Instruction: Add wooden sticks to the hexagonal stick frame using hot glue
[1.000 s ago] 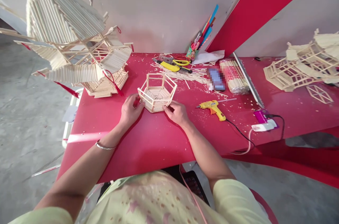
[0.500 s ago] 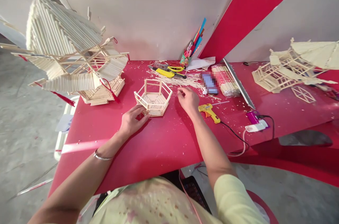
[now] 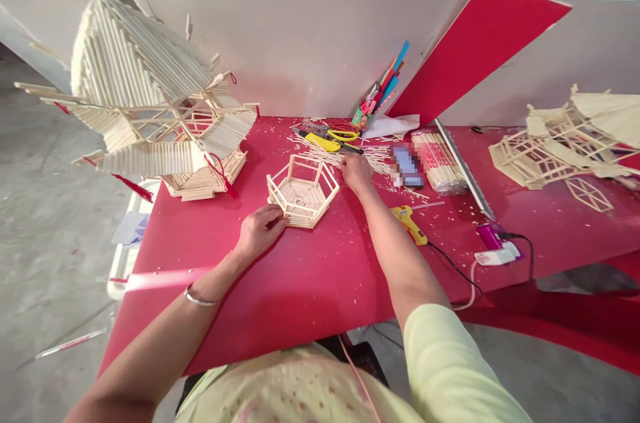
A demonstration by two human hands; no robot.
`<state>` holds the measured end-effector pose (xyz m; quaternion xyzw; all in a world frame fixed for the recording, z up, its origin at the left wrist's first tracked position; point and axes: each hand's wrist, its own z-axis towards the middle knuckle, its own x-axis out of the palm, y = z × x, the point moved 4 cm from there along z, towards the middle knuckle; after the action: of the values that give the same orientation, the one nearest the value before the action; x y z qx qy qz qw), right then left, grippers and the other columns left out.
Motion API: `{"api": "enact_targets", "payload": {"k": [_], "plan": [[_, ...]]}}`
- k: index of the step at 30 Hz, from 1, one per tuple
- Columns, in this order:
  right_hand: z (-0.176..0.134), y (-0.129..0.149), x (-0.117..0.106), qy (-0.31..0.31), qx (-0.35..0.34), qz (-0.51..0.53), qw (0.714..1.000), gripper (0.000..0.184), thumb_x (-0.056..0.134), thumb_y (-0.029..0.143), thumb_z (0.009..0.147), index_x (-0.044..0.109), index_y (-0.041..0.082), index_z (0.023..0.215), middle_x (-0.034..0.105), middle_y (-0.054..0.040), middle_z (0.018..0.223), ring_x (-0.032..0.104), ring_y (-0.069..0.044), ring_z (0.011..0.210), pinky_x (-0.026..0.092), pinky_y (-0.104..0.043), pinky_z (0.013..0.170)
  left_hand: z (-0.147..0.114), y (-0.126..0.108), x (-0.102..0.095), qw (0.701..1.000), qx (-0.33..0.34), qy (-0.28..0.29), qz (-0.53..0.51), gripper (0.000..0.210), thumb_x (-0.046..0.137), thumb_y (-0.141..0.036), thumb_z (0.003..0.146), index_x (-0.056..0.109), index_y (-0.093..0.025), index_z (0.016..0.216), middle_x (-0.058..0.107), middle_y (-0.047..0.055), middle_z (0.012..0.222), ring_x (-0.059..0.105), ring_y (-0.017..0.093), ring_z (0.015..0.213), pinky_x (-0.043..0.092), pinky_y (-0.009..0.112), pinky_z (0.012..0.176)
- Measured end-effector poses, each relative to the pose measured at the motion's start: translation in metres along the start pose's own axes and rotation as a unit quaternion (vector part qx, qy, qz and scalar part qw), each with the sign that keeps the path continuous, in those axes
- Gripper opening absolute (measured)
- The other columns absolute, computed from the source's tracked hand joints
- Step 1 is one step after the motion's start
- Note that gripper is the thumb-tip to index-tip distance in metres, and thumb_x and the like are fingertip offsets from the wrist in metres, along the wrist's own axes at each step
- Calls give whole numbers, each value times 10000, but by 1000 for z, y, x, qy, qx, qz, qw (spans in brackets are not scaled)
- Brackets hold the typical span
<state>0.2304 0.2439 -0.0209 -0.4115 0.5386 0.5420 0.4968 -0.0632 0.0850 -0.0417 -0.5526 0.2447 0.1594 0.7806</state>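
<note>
A small hexagonal stick frame (image 3: 313, 215), with a floor of laid sticks and a railing around it, stands upright on the red table. My left hand (image 3: 260, 233) pinches its near left corner between thumb and fingers. Beyond the frame's right side, my right hand (image 3: 357, 174) is at the near edge of a pile of loose thin sticks (image 3: 377, 155). Its fingers are curled together and point away from me, so whatever they hold is hidden. A yellow glue gun (image 3: 411, 225) lies to the right of my right forearm.
A large stick pavilion model (image 3: 175, 156) with red tassels stands at left. Yellow-handled pliers (image 3: 323, 142), a pen cup (image 3: 361, 117), a phone (image 3: 407, 165) and bagged sticks (image 3: 437, 163) are at the back. A second model (image 3: 545, 143) and a power plug (image 3: 497, 255) are at right.
My right hand has moved away from me, from beside the frame to the stick pile. My left hand has closed more at the frame's corner. The whole view has shifted slightly.
</note>
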Motion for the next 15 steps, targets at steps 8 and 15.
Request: {"api": "enact_targets", "payload": {"k": [8, 15], "plan": [[-14, 0, 3, -1, -40, -30, 999, 307, 494, 295, 1046, 759, 187, 1156, 693, -156, 1252, 573, -311, 1204, 488, -387, 957, -1, -1, 0, 1000, 13, -3, 4, 193, 621, -368, 941, 771, -246, 949, 785, 61, 1111, 745, 221, 968, 569, 320, 789], [-15, 5, 2, 2, -48, -38, 998, 353, 442, 282, 1054, 723, 156, 1225, 635, -189, 1318, 500, -324, 1269, 473, -409, 991, -1, -2, -1, 999, 26, 12, 26, 199, 607, -363, 950, 769, -249, 965, 781, 53, 1133, 745, 211, 966, 578, 312, 815]]}}
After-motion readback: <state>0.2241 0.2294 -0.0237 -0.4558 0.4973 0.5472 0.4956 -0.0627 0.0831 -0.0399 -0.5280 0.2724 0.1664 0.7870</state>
